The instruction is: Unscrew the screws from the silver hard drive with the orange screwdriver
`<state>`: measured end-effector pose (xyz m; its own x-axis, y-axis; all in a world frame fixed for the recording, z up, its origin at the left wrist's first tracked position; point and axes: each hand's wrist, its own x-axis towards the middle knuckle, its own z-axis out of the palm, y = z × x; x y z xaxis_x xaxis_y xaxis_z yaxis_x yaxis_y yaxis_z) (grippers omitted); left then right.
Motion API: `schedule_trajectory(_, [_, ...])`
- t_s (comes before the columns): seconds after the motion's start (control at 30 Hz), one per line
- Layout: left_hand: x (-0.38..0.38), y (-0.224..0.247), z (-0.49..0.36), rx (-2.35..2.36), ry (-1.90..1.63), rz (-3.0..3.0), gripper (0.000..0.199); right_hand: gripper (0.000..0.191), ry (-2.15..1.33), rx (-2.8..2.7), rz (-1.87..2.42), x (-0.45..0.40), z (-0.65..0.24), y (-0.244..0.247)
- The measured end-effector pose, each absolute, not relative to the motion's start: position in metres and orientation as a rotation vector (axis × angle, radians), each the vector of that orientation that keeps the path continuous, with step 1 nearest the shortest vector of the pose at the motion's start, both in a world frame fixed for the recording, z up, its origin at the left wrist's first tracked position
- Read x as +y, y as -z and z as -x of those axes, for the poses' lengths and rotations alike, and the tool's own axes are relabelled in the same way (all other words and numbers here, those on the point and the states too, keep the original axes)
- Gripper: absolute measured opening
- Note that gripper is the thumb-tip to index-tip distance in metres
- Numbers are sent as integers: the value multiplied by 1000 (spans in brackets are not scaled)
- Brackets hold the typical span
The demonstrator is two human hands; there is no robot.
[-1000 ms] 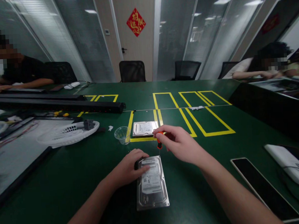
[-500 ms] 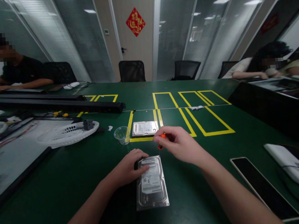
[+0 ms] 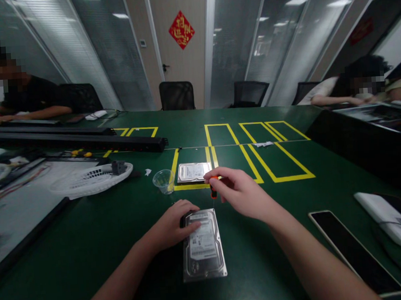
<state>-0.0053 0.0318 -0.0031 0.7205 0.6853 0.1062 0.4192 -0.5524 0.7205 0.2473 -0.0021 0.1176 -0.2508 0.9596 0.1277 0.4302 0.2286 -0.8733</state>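
A silver hard drive (image 3: 204,249) with a white label lies flat on the green table, its long side pointing away from me. My left hand (image 3: 178,224) grips its far left edge, thumb on the label and fingers over the side. Above the far right corner, my right hand (image 3: 239,190) pinches a small orange and black screwdriver (image 3: 214,191) held upright. The thin shaft points down to that corner; whether the tip sits in a screw is too small to tell. A second hard drive (image 3: 194,172) lies beyond my hands, beside a clear plastic cup (image 3: 164,181).
At the right lie a phone (image 3: 356,251) and a white device (image 3: 390,220) with a cable. White oval frames (image 3: 93,180), a grey panel (image 3: 30,205) and long black bars (image 3: 74,142) occupy the left. Yellow tape (image 3: 292,178) marks the table. People sit at both far sides.
The screwdriver has gone from a slight tilt to nearly upright, as the fingers of my right hand shifted on its handle. My left hand and the hard drive stay put.
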Motion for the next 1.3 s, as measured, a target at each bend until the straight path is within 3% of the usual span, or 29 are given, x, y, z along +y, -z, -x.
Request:
schedule_trajectory(0.43, [31,-3,4,858,-470,-2222,27,6,-913,-1821,1239,-4,-249,-116])
schedule_trajectory(1.03, [32,0,5,850,-472,-2225,28,24,-947,-1835,1307,-4,-247,-117])
schedule_trajectory(1.3, [31,0,4,852,-469,-2230,27,13,-884,-1814,1302,-2,-248,-114])
